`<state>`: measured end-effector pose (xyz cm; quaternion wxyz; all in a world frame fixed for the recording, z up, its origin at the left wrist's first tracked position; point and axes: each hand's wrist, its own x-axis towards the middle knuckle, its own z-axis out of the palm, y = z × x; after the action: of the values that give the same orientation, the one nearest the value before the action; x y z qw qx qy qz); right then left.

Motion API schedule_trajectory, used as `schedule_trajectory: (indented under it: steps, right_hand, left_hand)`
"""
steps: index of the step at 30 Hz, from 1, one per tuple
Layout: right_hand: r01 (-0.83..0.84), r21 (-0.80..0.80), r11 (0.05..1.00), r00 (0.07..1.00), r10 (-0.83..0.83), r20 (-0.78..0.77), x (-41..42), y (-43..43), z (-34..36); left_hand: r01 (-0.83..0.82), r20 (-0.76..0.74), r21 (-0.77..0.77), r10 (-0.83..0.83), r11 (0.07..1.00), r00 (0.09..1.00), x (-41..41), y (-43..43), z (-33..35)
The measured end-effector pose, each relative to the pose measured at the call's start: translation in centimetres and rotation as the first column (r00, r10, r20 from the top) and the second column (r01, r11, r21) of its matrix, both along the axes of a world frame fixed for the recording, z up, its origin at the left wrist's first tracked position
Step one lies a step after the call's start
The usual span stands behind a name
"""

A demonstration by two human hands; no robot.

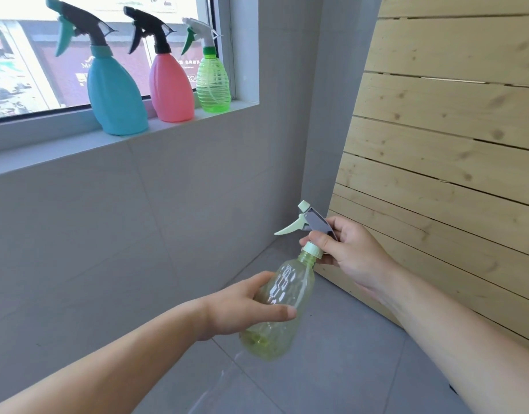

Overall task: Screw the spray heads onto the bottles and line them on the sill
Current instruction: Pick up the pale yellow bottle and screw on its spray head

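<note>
A clear yellow-green bottle (282,297) is tilted in the air in front of me, gripped round its body by my left hand (242,306). On its neck sits a pale green and grey spray head (309,227), its collar pinched by the fingers of my right hand (346,249). Three bottles with spray heads stand in a row on the window sill (63,144): a teal bottle (116,94), a pink bottle (172,88) and a ribbed green bottle (212,82).
A grey tiled wall (137,219) runs below the sill. A slatted pale wood panel (451,130) stands close on the right. Grey floor tiles (332,369) lie beneath my hands. The sill continues to the left of the teal bottle.
</note>
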<state>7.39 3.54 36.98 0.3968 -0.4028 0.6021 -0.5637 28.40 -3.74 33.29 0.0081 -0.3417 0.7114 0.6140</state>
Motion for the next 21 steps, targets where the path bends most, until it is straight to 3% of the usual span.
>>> schedule_trajectory:
  steps: [6,21]
  right_hand:
    - [-0.026,0.027,0.999,0.998,0.028,-0.055,0.28,-0.12,-0.06]
    - [-0.057,0.061,0.997,0.993,0.063,-0.101,0.34,0.04,0.05]
  left_hand:
    - [-0.035,-0.014,0.116,0.036,0.993,0.999,-0.18,0.71,-0.21]
    - [-0.034,-0.043,0.16,0.041,0.987,0.998,-0.11,0.92,-0.05]
